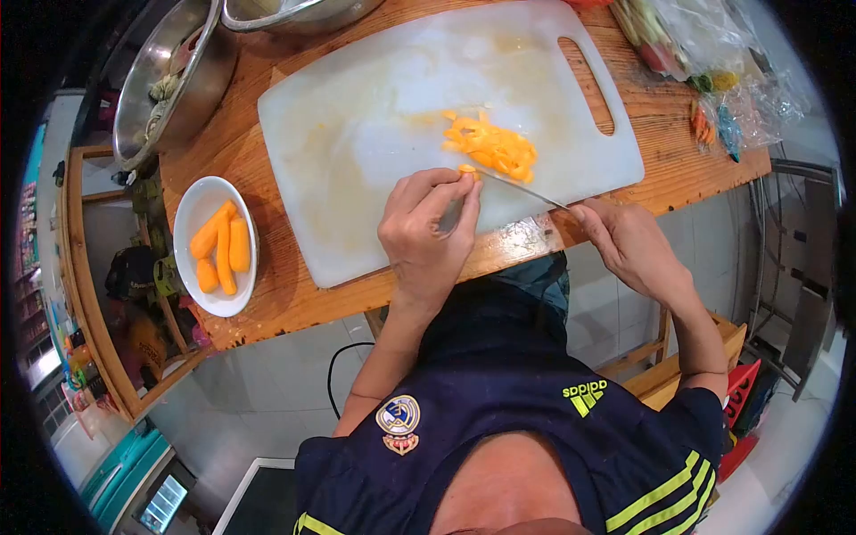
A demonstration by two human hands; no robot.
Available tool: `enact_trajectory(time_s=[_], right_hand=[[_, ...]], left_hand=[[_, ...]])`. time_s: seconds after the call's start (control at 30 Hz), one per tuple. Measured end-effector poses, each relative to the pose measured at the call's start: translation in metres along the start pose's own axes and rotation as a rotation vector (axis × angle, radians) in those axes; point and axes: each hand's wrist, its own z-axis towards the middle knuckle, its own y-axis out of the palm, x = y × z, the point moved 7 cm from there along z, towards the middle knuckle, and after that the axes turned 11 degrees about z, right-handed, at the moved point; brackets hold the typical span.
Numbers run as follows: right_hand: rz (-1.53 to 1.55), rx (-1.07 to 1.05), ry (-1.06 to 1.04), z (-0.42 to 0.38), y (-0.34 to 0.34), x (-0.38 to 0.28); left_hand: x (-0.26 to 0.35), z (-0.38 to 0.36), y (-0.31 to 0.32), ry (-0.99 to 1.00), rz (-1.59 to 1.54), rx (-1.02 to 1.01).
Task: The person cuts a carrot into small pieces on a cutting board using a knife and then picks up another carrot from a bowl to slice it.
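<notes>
On the white cutting board (357, 134) lies a pile of thin orange carrot slices (490, 147). My left hand (428, 223) is closed just below the pile, its fingertips pinching a small carrot piece (468, 169). From the right, my right hand (629, 245) grips the handle of a knife (526, 190), whose blade points left and reaches the carrot piece. Several peeled carrots (218, 245) rest in a white oval bowl (251, 267) to the left of the board.
Metal bowls (192, 102) stand at the wooden table's (276, 308) back left, one holding pale food. Plastic bags (704, 40) with vegetables lie at the back right. The table's front edge runs close to my body.
</notes>
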Motion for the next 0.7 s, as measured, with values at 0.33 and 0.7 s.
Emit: enact_trajectory(time_s=[0.33,0.7], right_hand=[[-0.032,0.015,0.022,0.005,-0.006,-0.001],[0.005,0.032,-0.097,0.008,0.007,-0.014]], left_hand=[[0.002,0.002,-0.001,0.006,0.01,0.015],[0.005,-0.003,-0.009,0.024,0.082,-0.066]])
